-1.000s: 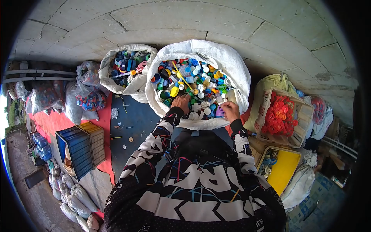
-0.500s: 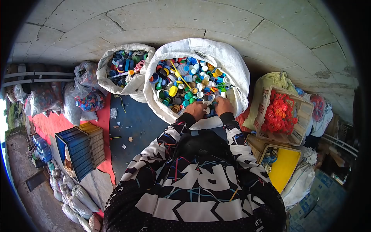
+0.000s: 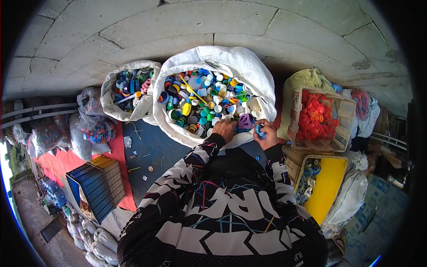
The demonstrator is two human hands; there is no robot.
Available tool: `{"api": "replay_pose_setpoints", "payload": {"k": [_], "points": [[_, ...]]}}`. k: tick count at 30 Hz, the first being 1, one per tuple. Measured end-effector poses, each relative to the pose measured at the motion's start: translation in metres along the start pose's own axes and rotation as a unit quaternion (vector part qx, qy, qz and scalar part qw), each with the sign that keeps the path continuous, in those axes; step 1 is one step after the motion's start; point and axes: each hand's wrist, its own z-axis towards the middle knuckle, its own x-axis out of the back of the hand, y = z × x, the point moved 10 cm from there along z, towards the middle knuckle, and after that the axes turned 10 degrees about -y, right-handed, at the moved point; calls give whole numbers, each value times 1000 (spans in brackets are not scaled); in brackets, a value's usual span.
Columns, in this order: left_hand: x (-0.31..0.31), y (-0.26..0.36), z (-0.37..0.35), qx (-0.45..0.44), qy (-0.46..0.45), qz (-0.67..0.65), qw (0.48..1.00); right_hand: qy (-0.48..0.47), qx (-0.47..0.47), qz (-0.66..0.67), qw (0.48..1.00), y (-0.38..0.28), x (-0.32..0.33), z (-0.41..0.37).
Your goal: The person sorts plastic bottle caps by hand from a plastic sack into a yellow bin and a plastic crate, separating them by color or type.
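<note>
A large white woven sack [image 3: 209, 55] full of mixed plastic caps [image 3: 200, 111] stands in front of me, its rim rolled open. My left hand [image 3: 225, 130] reaches over the near rim with its fingers curled down among the caps; what they grip is hidden. Outside the sack's near right rim, my right hand [image 3: 268, 135] is closed around a blue bottle cap [image 3: 260, 130]. Between both hands, inside the sack, lies a purple plastic piece [image 3: 244, 121] with holes.
A smaller sack of caps [image 3: 105, 95] adjoins on the left. To my right are a crate [image 3: 347, 120] holding red plastic pieces [image 3: 316, 115] and a yellow container [image 3: 327, 187] with caps inside. A blue crate [image 3: 95, 189] stands at left. One blue cap [image 3: 257, 158] lies near my body.
My right hand has come out of the sack to the right with a blue bottle cap. The left hand stays at the near rim. The purple piece now shows, and the view has shifted slightly.
</note>
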Motion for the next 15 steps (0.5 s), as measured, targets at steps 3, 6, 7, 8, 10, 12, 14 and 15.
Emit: {"api": "replay_pose_setpoints", "payload": {"k": [3, 6, 7, 8, 10, 12, 14, 15], "points": [[-14, -6, 18, 16, -85, -3, 996, -28, -9, 51, 998, 10, -7, -5], [-17, -10, 32, 36, -171, 20, 984, 15, -25, 28, 999, 16, -16, -3], [-20, -12, 36, 52, -218, 36, 974, 25, -34, -2, 999, 19, -12, 1], [-23, -15, 39, 68, -264, 53, 961, 33, -44, -32, 998, 20, -11, 6], [-21, -14, 43, 72, -283, 62, 954, 6, -41, -87, 995, 15, -22, 17], [-22, -14, 46, 63, -287, 54, 954, -9, -54, -166, 985, 8, -29, 25], [-13, -23, 42, 86, -244, -9, 966, -13, 19, -422, 906, -4, -26, 40], [-1, -29, 37, 99, -222, -40, 969, -16, 57, -537, 841, -6, -28, 47]]}}
